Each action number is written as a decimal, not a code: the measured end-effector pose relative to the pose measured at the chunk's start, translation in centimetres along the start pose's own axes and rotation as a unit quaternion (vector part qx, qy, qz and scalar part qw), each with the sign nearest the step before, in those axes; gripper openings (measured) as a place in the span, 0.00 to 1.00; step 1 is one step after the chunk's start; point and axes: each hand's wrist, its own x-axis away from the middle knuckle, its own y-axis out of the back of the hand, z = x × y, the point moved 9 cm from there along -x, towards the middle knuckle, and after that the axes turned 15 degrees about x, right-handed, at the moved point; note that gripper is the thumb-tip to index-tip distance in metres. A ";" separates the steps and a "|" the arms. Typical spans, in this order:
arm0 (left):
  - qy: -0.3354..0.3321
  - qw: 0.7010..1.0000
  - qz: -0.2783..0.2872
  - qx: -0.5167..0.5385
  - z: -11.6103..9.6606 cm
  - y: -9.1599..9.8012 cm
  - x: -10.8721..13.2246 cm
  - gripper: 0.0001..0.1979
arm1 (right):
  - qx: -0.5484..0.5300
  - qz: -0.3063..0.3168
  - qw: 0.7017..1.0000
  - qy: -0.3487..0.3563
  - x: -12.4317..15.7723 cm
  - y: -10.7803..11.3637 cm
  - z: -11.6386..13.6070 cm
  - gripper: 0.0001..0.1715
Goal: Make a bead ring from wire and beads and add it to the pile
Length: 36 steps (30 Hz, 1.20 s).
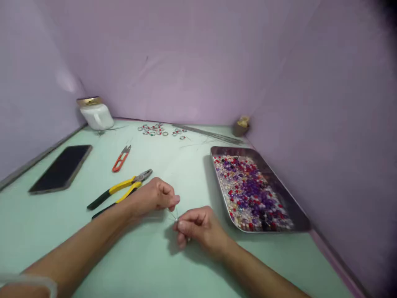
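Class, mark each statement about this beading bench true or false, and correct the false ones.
1. Both the left hand and the right hand pinch a thin wire. True.
2. The bead tray lies left of the hands. False: it lies to their right.
3. The left hand holds the pliers. False: they lie on the table beside that hand.
4. The phone lies flat with a dark screen. True.
5. The jar has no lid. False: a gold lid sits on it.
6. The orange snips lie beyond the pliers. True.
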 end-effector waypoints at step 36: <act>-0.078 0.971 -0.206 -0.091 -2.8 -0.1 2.3 0.04 | -0.028 -0.131 0.990 0.045 -0.1 2.7 0.9 0.16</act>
